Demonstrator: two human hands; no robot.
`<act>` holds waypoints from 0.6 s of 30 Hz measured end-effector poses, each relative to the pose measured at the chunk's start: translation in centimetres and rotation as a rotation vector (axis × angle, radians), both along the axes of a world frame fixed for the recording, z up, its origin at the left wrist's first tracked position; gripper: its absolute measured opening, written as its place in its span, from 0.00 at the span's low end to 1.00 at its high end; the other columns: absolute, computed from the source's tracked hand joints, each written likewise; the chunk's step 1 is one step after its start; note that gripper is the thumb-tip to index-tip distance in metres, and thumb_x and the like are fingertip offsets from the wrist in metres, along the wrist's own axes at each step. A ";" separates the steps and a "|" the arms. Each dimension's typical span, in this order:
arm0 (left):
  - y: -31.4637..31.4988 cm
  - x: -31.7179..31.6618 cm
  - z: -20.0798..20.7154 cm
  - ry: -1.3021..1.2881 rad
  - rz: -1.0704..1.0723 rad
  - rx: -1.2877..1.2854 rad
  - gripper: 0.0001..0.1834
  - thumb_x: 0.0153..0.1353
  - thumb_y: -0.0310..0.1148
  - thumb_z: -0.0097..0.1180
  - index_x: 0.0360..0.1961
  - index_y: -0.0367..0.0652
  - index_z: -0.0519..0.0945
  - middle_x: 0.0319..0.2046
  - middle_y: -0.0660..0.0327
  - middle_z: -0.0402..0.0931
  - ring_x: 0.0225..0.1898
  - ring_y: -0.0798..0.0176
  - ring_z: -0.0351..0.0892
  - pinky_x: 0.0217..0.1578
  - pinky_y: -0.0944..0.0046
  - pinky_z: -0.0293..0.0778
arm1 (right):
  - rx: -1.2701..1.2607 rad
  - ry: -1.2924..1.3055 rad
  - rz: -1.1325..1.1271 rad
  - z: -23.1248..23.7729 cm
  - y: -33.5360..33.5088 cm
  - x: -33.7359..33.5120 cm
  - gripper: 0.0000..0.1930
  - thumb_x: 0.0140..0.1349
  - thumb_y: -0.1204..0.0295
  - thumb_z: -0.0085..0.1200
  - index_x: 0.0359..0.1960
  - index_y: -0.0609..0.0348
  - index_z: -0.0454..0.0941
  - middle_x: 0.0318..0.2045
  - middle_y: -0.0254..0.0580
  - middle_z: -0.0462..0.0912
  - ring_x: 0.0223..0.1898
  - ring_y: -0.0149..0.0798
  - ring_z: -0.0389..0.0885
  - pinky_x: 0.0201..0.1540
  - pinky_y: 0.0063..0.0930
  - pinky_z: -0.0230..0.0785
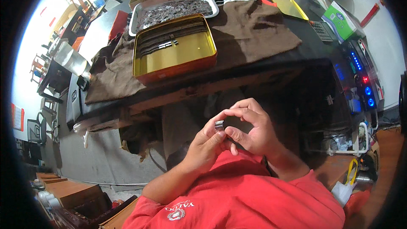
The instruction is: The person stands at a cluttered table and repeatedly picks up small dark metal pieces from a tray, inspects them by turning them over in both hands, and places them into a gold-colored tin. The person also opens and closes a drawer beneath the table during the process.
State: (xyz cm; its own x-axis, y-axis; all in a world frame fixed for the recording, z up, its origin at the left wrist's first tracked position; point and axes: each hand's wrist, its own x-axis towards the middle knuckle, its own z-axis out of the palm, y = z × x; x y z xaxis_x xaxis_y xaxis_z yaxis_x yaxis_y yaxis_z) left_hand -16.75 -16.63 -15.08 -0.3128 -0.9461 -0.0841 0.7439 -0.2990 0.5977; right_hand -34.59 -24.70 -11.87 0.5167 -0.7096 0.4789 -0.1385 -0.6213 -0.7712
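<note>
- Silvery metal piece, just below and right of frame centre: I have the left hand's thumb and fingers clamped on it; a slack pinch could drop it.
- Right hand: thumb and forefinger apart; I can't tell whether it grips. A bump could dislodge the piece.
- Upper centre: snagging the brown cloth could shift the tin.

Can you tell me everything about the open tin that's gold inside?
The open tin is a shallow rectangle with rounded corners. It looks like metal: shiny yellow-gold inside, reddish-orange outside, with no lid on. It sits opening up on a brown cloth, and no hand touches it. Dark strips lie in rows along its far part, with small shiny pieces at their near edge. Its near part shows bare gold.
</note>
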 end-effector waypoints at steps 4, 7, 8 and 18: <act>-1.4 0.1 -0.4 -0.537 0.069 -0.234 0.37 0.78 0.36 0.47 0.80 0.42 0.45 0.45 0.58 0.77 0.38 0.62 0.82 0.46 0.63 0.79 | 0.169 -0.048 0.053 -0.1 -0.8 0.9 0.19 0.55 0.68 0.75 0.48 0.57 0.84 0.37 0.37 0.81 0.26 0.30 0.73 0.30 0.23 0.68; -2.8 0.7 -0.9 -0.611 0.023 -0.298 0.39 0.78 0.39 0.48 0.80 0.43 0.43 0.49 0.59 0.75 0.37 0.66 0.80 0.44 0.65 0.78 | 0.226 -0.047 0.057 -0.3 -1.9 1.7 0.13 0.54 0.76 0.74 0.41 0.59 0.86 0.32 0.37 0.83 0.25 0.28 0.78 0.28 0.23 0.70; -3.3 0.9 -1.0 -0.565 -0.008 -0.278 0.40 0.78 0.40 0.48 0.80 0.43 0.42 0.50 0.59 0.75 0.37 0.66 0.80 0.44 0.66 0.79 | 0.234 -0.062 0.067 -0.4 -2.5 1.9 0.11 0.56 0.77 0.73 0.40 0.60 0.86 0.31 0.37 0.83 0.26 0.27 0.80 0.28 0.23 0.72; -6.2 2.9 -1.0 -0.516 -0.164 -0.163 0.18 0.82 0.40 0.37 0.42 0.37 0.74 0.27 0.62 0.75 0.25 0.68 0.74 0.30 0.66 0.73 | 0.724 -0.285 0.152 -1.1 -5.3 2.8 0.05 0.66 0.80 0.64 0.42 0.67 0.85 0.33 0.36 0.85 0.31 0.25 0.84 0.34 0.19 0.78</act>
State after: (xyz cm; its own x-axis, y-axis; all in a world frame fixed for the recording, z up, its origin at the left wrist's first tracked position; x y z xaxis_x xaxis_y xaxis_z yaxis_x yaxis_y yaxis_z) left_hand -13.82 -22.87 -16.12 -0.4138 -0.9022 -0.1217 0.2946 -0.2592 0.9198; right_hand -31.81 -29.98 -12.99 0.5602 -0.8266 0.0536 0.1709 0.0520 -0.9839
